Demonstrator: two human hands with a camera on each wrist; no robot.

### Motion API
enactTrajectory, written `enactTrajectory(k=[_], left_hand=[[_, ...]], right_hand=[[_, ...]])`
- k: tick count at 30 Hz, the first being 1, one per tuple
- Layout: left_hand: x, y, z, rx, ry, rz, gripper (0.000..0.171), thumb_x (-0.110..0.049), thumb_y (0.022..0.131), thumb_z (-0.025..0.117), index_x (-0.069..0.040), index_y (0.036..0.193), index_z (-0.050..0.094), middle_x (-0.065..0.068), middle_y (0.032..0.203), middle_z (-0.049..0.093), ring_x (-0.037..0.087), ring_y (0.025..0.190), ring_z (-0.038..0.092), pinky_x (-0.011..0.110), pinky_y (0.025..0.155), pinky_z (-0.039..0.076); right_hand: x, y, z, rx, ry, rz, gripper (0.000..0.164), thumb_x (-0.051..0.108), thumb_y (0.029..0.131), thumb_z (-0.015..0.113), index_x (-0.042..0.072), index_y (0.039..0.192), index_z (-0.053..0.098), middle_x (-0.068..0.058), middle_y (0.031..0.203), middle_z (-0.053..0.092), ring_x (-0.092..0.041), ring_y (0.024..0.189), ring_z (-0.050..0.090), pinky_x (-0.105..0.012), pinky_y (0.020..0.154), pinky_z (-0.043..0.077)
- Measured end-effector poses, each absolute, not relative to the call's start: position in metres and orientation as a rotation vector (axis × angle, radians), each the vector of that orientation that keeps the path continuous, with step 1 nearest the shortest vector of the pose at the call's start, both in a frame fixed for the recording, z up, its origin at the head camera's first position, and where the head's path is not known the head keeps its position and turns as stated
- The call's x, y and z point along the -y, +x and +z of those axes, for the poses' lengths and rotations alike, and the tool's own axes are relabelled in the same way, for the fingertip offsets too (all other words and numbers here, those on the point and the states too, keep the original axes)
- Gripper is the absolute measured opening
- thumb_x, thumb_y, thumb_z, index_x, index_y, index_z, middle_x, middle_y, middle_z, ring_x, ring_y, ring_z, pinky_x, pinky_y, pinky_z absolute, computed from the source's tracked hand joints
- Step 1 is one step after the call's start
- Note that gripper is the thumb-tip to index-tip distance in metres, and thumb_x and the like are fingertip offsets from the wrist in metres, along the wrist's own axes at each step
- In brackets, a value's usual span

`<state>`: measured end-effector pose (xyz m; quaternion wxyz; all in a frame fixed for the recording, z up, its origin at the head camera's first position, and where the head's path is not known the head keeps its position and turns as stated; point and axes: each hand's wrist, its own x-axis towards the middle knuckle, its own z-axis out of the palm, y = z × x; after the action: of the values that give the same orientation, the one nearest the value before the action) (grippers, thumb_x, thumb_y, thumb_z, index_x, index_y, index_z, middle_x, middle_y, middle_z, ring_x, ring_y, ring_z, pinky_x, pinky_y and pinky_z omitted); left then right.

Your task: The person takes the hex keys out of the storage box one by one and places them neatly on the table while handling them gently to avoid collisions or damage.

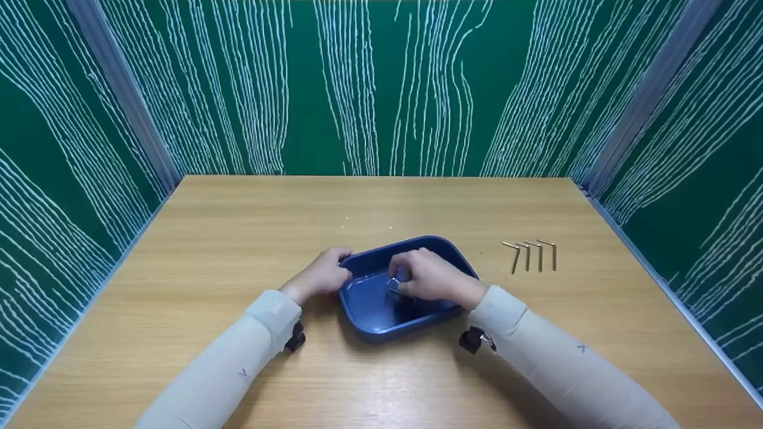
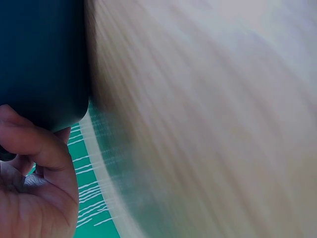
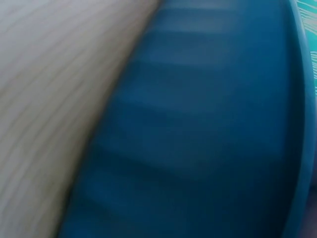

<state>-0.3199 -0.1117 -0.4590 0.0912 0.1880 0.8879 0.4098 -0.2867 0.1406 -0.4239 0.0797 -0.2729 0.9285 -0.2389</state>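
Note:
A blue rectangular tub point(image 1: 381, 330) with rounded corners sits at a slant on the wooden table. My left hand point(image 1: 322, 273) grips its left end at the rim; in the left wrist view the fingers curl against the tub's outer wall point(image 2: 44, 59). Inside the tub, my right hand point(image 1: 432, 277) reaches down and pinches a small shiny metal piece point(image 1: 393, 285), mostly covered by the fingers. In the right wrist view the tub's side point(image 3: 198, 109) fills most of the picture and hides that hand's fingertips.
Right of the tub, several L-shaped metal hex keys point(image 1: 540, 257) lie side by side in a row. A few tiny pale specks point(image 1: 390, 227) dot the wooden table point(image 1: 250, 208) behind the tub. Green walls with white lines point(image 1: 381, 89) enclose the table's back and sides.

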Motion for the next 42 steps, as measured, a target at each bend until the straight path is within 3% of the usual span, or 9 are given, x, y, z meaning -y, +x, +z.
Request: enactTrajectory(k=[13, 21, 31, 42], left_hand=[[0.112, -0.32, -0.461, -2.641, 0.566, 1.208, 0.021, 0.002, 0.088, 0.056, -0.003, 0.104, 0.068, 0.008, 0.1, 0.067, 0.021, 0.091, 0.06, 0.031, 0.08, 0.05], [0.112, -0.319, -0.459, -2.634, 0.581, 1.232, 0.017, 0.002, 0.086, 0.055, -0.001, 0.098, 0.066, 0.004, 0.093, 0.061, 0.021, 0.087, 0.057, 0.029, 0.076, 0.045], [0.112, -0.32, -0.46, -2.629, 0.554, 1.204, 0.019, 0.001, 0.09, 0.055, -0.002, 0.104, 0.067, 0.008, 0.102, 0.066, 0.023, 0.094, 0.06, 0.033, 0.085, 0.049], [0.113, -0.319, -0.46, -2.622, 0.561, 1.22, 0.019, 0.002, 0.09, 0.055, -0.002, 0.104, 0.067, 0.008, 0.1, 0.065, 0.022, 0.091, 0.06, 0.03, 0.079, 0.049]], right_hand=[[-0.149, -0.288, -0.419, -2.856, -0.813, -0.808, 0.016, 0.001, 0.092, 0.075, 0.004, 0.107, 0.079, -0.005, 0.089, 0.074, -0.016, 0.078, 0.064, -0.034, 0.072, 0.056], [-0.157, -0.291, -0.417, -2.908, -0.854, -0.866, 0.015, -0.002, 0.089, 0.075, -0.001, 0.103, 0.078, -0.009, 0.087, 0.075, -0.017, 0.076, 0.065, -0.036, 0.073, 0.059], [-0.169, -0.293, -0.411, -2.92, -0.763, -0.98, 0.019, -0.005, 0.087, 0.075, -0.006, 0.106, 0.076, -0.016, 0.088, 0.078, -0.02, 0.072, 0.071, -0.043, 0.075, 0.062], [-0.183, -0.295, -0.409, -2.936, -0.66, -1.054, 0.017, -0.006, 0.089, 0.072, -0.006, 0.106, 0.075, -0.017, 0.088, 0.077, -0.021, 0.072, 0.069, -0.036, 0.071, 0.06]])
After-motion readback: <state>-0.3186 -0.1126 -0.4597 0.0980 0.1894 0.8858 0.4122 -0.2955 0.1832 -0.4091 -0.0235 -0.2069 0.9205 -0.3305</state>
